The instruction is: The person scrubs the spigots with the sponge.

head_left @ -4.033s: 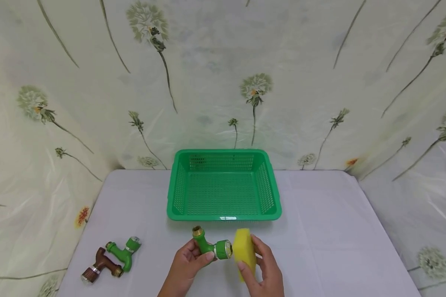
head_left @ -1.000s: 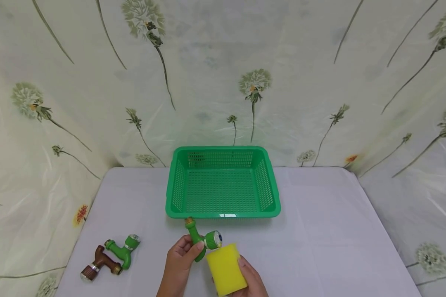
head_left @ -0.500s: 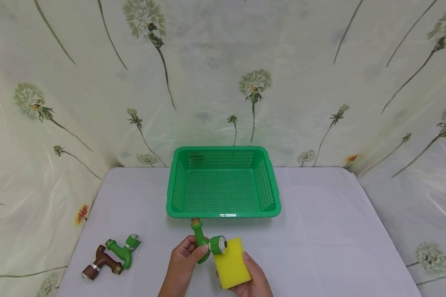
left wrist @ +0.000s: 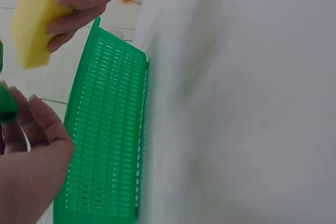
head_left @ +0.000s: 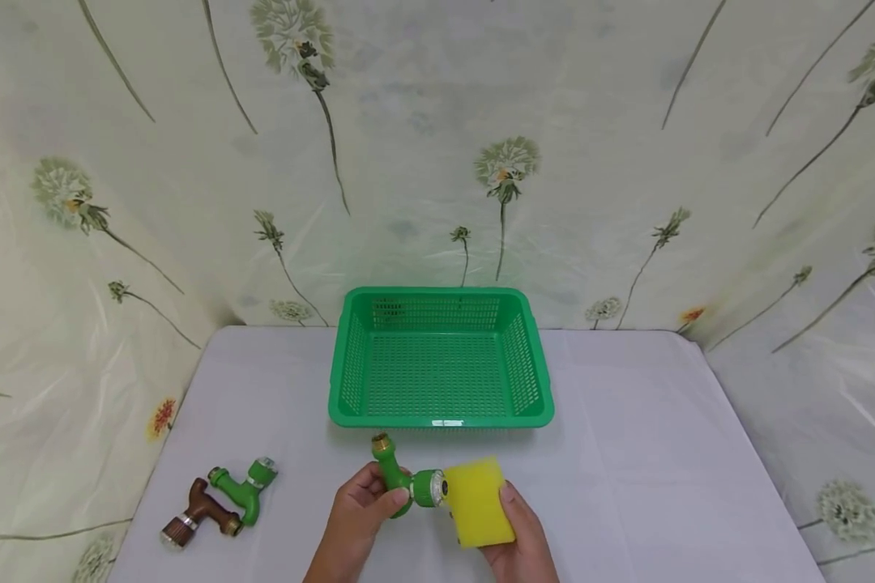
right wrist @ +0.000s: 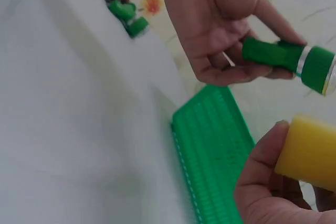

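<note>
- White cloth-covered table, carrying everything.
- Green, rectangular, perforated plastic basket, at the table's far side.
- Left hand, near side of the basket, thumb and fingers pinching a tap; right hand, right of it, gripping a sponge by one edge.
- Yellow block-shaped foam sponge, near side of the basket; it could fold or slip if pushed hard, being held by an edge.
- Green tap with brass-coloured threaded end, before the basket, knob just beside the sponge; off-centre pressure there might twist it loose.
- Brown tap and second green tap, lying left of the basket.
</note>
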### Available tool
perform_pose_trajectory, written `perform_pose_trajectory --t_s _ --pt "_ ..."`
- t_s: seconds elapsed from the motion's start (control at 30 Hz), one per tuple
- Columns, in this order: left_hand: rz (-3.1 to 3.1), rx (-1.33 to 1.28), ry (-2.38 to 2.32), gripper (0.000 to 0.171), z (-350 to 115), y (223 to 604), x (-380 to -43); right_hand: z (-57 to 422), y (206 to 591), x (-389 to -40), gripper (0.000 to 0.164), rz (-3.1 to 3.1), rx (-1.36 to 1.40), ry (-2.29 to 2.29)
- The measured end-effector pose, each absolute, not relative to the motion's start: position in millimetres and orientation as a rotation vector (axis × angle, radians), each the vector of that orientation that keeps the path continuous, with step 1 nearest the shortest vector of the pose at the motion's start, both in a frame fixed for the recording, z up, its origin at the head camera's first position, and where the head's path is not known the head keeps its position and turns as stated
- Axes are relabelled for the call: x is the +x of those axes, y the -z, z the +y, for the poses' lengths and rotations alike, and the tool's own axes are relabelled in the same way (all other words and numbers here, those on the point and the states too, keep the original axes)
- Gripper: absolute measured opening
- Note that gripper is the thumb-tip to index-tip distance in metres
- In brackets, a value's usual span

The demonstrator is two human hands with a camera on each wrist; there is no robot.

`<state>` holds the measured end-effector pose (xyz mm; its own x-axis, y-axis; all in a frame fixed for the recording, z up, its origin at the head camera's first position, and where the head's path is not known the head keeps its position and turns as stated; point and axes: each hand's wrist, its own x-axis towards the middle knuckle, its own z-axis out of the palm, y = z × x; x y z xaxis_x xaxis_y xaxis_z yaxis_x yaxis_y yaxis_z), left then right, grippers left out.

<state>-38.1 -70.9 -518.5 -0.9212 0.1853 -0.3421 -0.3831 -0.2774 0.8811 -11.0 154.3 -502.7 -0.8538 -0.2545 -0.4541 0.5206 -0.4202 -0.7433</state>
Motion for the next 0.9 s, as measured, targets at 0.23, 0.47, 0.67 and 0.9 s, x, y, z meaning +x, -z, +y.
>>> perform_pose_trajectory --t_s 0.23,0.47,0.67,0.9 --pt "1.548 -0.022 -2.229 0.038 -71 517 -34 158 502 -14 0.053 1.601 0.279 2.167" --pt "1.587 0.037 -2.235 0.037 -74 517 -36 162 518 -8 0.046 1.602 0.287 2.086" --pt "1.687 0.101 -2.188 0.032 -73 520 -36 166 507 -8 0.048 1.725 0.345 2.166" --pt "1.796 0.154 -2.099 0.026 -70 523 -35 170 493 -10 0.031 2.097 0.119 2.158"
